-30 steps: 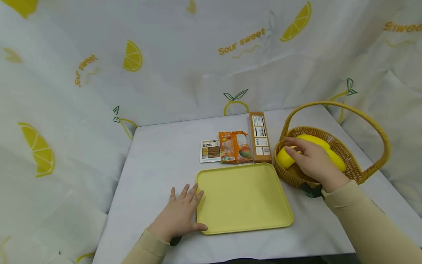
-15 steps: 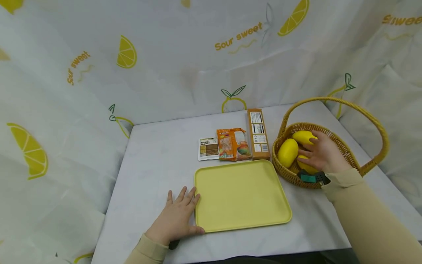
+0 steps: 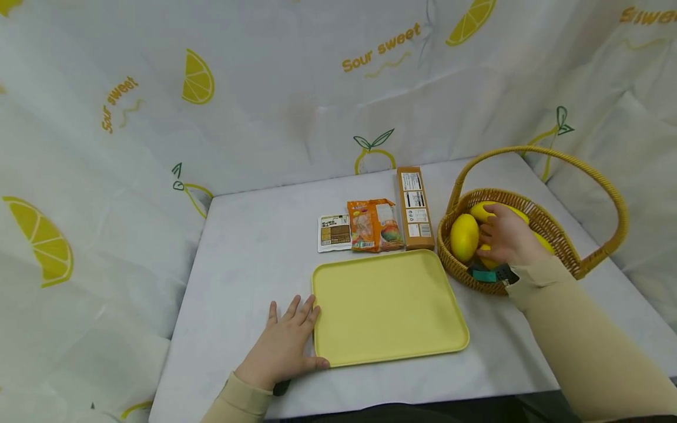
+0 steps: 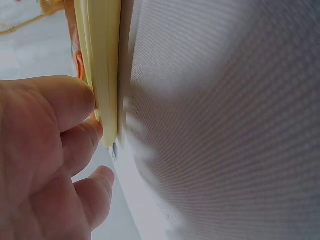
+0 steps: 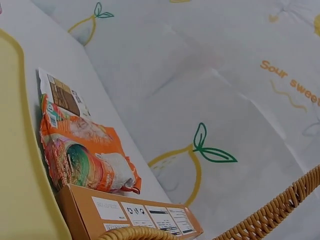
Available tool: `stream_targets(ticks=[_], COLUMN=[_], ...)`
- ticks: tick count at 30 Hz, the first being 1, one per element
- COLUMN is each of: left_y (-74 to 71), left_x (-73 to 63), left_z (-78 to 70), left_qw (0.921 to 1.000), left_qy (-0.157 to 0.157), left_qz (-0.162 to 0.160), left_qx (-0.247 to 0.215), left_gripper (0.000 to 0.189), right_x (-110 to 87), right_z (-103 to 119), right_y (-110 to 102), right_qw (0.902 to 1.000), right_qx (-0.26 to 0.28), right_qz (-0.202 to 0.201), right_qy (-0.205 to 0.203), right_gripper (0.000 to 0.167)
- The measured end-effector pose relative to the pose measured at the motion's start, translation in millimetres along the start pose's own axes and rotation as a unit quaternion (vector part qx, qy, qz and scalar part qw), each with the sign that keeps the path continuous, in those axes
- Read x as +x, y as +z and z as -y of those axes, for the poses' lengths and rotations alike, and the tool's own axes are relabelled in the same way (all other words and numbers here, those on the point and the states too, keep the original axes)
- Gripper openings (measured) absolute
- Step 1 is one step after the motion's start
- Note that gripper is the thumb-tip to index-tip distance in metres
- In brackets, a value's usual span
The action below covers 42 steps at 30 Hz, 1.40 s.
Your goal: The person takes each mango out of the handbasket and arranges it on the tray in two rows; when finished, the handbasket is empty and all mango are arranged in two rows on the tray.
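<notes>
My left hand lies at the left edge of the yellow tray, fingers spread and thumb near its front corner. In the left wrist view, its fingertips meet the side of the tray's rim. My right hand reaches into a wicker basket with a tall handle, fingers loosely bent among several smooth yellow fruits. One oval yellow fruit lies left of the fingers; another yellow fruit shows behind them. The hand partly covers the others. The right wrist view shows no fingers.
Behind the tray sit a small white-and-brown packet, an orange snack bag and a long brown box. The basket's handle arches above the right hand. A lemon-printed white cloth hangs behind the table.
My right hand has turned within the basket, uncovering the left fruit, and its fingers have shifted slightly left. The left hand stays at the tray. The head view has tilted a little.
</notes>
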<state>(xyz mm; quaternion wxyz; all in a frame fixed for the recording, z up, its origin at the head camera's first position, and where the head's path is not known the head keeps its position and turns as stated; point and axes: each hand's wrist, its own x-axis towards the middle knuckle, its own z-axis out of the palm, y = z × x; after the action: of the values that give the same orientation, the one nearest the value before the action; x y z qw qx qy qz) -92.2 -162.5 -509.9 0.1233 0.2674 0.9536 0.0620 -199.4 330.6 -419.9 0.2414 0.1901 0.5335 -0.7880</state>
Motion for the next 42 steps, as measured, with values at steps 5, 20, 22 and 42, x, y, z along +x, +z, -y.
stream_targets(ticks=[5,20,22,42], left_y=[-1.9,-1.2,-0.7,0.7], left_x=[0.9,-1.5,-1.4,2.8], left_z=[-0.7,-0.1,-0.3,-2.0], left_qw=[1.0000,0.9997,0.9997,0.9998], left_qy=[-0.005,-0.018,-0.018,-0.014], left_qz=[0.000,0.015,0.016,0.013], left_qx=[-0.001,-0.009,-0.012,0.007], left_gripper=[0.114,0.114,0.113,0.114], right_x=[10.7,44.3,50.7,7.8], right_z=[2.0,-4.0,-8.3,-20.9], right_y=[3.1,7.8,9.2,-1.2], right_qw=[0.9999,0.9975,0.9979,0.9071], right_qx=[-0.008,0.037,0.022,0.307], right_qz=[0.003,-0.040,-0.046,0.288], right_qy=[0.014,0.046,0.039,0.013], right_gripper=[0.087,0.033,0.026,0.031])
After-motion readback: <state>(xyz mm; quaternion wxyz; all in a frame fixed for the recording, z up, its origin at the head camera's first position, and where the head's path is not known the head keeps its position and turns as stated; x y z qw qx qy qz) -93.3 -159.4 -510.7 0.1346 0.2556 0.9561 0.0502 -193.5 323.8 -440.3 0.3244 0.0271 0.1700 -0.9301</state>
